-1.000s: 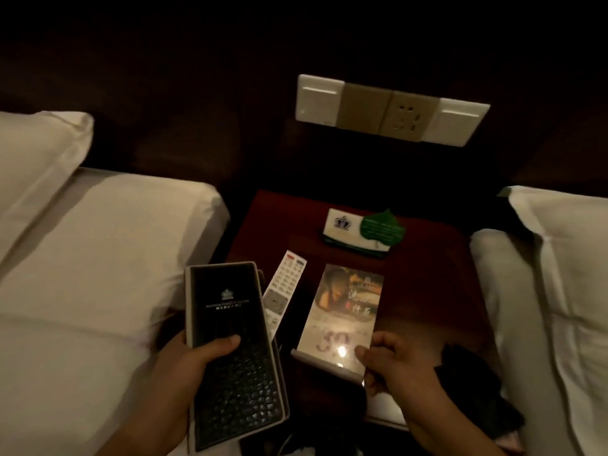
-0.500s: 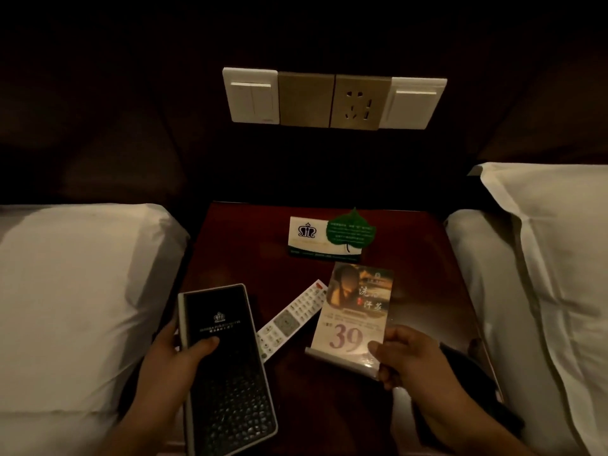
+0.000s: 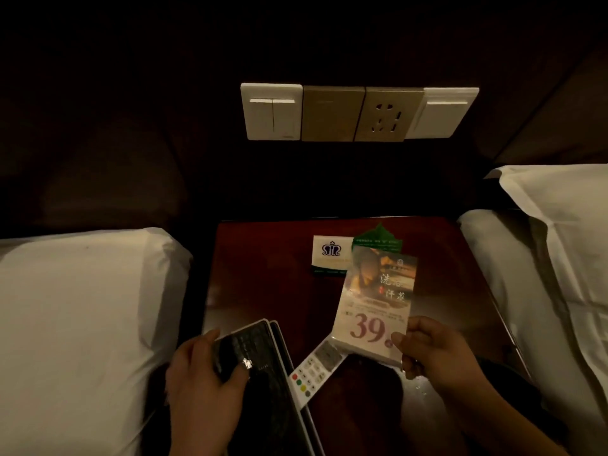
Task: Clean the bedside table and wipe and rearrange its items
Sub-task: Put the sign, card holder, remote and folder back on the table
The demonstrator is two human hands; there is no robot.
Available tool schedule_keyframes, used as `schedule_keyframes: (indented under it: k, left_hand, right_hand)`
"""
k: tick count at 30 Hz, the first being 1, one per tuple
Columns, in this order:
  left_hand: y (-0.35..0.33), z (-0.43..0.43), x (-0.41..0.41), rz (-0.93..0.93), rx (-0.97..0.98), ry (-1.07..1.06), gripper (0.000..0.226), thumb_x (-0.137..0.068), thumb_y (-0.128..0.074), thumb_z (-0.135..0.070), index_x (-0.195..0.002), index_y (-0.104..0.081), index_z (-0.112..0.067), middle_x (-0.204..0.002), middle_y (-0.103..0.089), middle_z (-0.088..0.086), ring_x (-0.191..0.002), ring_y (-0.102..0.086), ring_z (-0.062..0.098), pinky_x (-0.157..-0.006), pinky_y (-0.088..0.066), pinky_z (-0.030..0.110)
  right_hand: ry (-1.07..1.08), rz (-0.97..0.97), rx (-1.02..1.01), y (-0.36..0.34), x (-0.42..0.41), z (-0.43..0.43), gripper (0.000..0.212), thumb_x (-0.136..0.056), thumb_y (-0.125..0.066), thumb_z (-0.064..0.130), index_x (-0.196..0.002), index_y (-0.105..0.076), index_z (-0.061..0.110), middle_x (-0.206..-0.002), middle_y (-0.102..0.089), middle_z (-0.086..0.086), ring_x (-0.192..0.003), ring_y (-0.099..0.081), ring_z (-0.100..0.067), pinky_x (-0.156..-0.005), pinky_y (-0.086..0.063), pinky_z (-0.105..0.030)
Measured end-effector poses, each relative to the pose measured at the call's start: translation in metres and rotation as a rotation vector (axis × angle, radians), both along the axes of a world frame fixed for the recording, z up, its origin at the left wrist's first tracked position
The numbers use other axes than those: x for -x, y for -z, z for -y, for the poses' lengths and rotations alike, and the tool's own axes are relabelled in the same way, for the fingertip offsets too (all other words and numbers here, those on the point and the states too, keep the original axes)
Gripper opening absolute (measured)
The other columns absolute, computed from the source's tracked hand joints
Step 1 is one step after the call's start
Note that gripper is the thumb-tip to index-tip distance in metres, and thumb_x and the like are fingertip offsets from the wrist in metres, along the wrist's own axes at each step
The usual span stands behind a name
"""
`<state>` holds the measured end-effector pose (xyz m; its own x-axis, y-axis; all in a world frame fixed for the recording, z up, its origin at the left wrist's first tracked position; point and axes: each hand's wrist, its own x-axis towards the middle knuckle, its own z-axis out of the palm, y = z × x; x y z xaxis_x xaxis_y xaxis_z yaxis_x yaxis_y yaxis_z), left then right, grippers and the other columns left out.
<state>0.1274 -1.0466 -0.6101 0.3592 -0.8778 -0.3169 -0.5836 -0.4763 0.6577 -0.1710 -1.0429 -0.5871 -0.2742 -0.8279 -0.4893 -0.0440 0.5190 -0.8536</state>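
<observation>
My left hand (image 3: 204, 383) grips a black leather folder (image 3: 263, 383) with a small crest, held low over the front left of the dark red bedside table (image 3: 263, 268). My right hand (image 3: 434, 353) holds the lower right corner of an acrylic sign card (image 3: 375, 304) printed with "39", lifted and tilted over the table. A white remote control (image 3: 314, 366) lies on the table between the folder and the sign, partly under both. At the back stand a white tent card (image 3: 330, 255) with a blue crest and a green leaf-shaped card (image 3: 378, 238), half hidden by the sign.
White-covered beds flank the table, one on the left (image 3: 82, 324) and one on the right (image 3: 543, 291) with a pillow. A switch and socket panel (image 3: 358, 113) sits on the dark wall above. Something dark lies at the table's front right, under my right wrist.
The sign card has risen and moved back, now covering part of the leaf card. The folder has dropped lower and tilted flatter. The view has moved closer to the table.
</observation>
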Motion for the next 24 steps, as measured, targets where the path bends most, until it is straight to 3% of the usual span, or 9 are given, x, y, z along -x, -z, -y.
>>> schedule_keyframes:
  k: [3, 6, 8, 11, 15, 20, 24]
  left_hand:
    - [-0.011, 0.019, 0.004, 0.023, 0.128, 0.170, 0.048, -0.081, -0.078, -0.021, -0.126, -0.062, -0.028, -0.125, -0.055, 0.002, -0.127, -0.046, 0.027, -0.105, -0.039, 0.041]
    - [-0.023, 0.053, 0.020, -0.284, 0.105, 0.250, 0.048, -0.089, -0.071, -0.034, -0.133, -0.054, -0.039, -0.121, -0.056, -0.020, -0.114, -0.054, 0.002, -0.088, -0.044, 0.018]
    - [-0.026, 0.077, 0.030, -0.526, 0.026, 0.216, 0.050, -0.092, -0.066, -0.033, -0.139, -0.049, -0.036, -0.123, -0.061, -0.019, -0.114, -0.058, 0.003, -0.085, -0.048, 0.023]
    - [-0.024, 0.096, 0.033, -0.671, -0.003, 0.157, 0.039, -0.095, -0.063, -0.027, -0.133, -0.054, -0.034, -0.115, -0.072, -0.010, -0.107, -0.068, 0.012, -0.073, -0.053, 0.032]
    - [-0.012, 0.103, 0.029, -0.657, 0.022, 0.173, 0.022, -0.098, -0.060, -0.019, -0.115, -0.068, -0.029, -0.103, -0.078, -0.004, -0.088, -0.073, 0.013, -0.060, -0.053, 0.026]
    - [0.006, 0.119, 0.018, -0.669, 0.129, 0.043, 0.018, -0.096, -0.059, -0.002, -0.092, -0.069, -0.017, -0.088, -0.079, 0.000, -0.080, -0.076, 0.015, -0.059, -0.058, 0.021]
    - [0.021, 0.133, -0.004, -0.630, 0.197, -0.026, 0.020, -0.096, -0.058, -0.002, -0.092, -0.068, -0.019, -0.086, -0.078, 0.000, -0.082, -0.075, 0.014, -0.062, -0.057, 0.021]
  right_hand:
    - [-0.024, 0.033, 0.031, 0.000, -0.021, 0.016, 0.005, -0.088, -0.064, 0.001, -0.092, -0.067, 0.003, -0.065, -0.069, -0.009, -0.050, -0.052, -0.015, -0.046, -0.045, -0.026]
    - [-0.089, 0.059, 0.066, -0.003, -0.040, 0.038, 0.007, -0.089, -0.061, -0.001, -0.092, -0.066, 0.003, -0.070, -0.072, -0.006, -0.047, -0.055, -0.006, -0.044, -0.043, -0.019]
    - [-0.162, 0.033, 0.090, -0.004, -0.048, 0.053, 0.005, -0.090, -0.061, 0.000, -0.093, -0.064, 0.002, -0.081, -0.072, -0.012, -0.049, -0.055, -0.008, -0.046, -0.044, -0.021]
    - [-0.237, 0.006, 0.111, -0.006, -0.056, 0.073, 0.006, -0.091, -0.060, 0.003, -0.095, -0.064, 0.004, -0.088, -0.073, -0.012, -0.052, -0.059, -0.005, -0.048, -0.046, -0.020]
    - [-0.328, -0.082, 0.135, -0.003, -0.062, 0.091, 0.009, -0.092, -0.061, 0.008, -0.092, -0.066, 0.015, -0.084, -0.074, -0.001, -0.063, -0.063, -0.008, -0.055, -0.050, -0.025]
    - [-0.403, -0.129, 0.144, 0.002, -0.075, 0.110, 0.013, -0.094, -0.058, 0.012, -0.102, -0.066, 0.018, -0.094, -0.070, -0.007, -0.082, -0.066, -0.024, -0.068, -0.057, -0.039]
    - [-0.296, -0.078, 0.116, 0.010, -0.062, 0.108, 0.027, -0.094, -0.059, 0.015, -0.120, -0.061, 0.022, -0.101, -0.066, 0.003, -0.093, -0.065, -0.012, -0.072, -0.059, -0.032]
